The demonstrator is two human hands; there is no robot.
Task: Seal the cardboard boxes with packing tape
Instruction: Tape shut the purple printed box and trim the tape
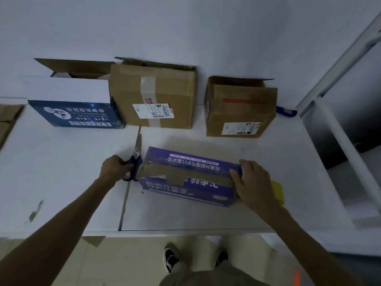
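The left hand is gripping the scissors at the purple box end. The right hand, fingers relaxed, is pressing the tape flat. In this dimness the tape is possibly still uncut, risking a ragged tear or lifting.

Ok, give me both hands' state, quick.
Left hand: grips the blue-handled scissors.
Right hand: open, fingers pressing the taped right end of the purple box.
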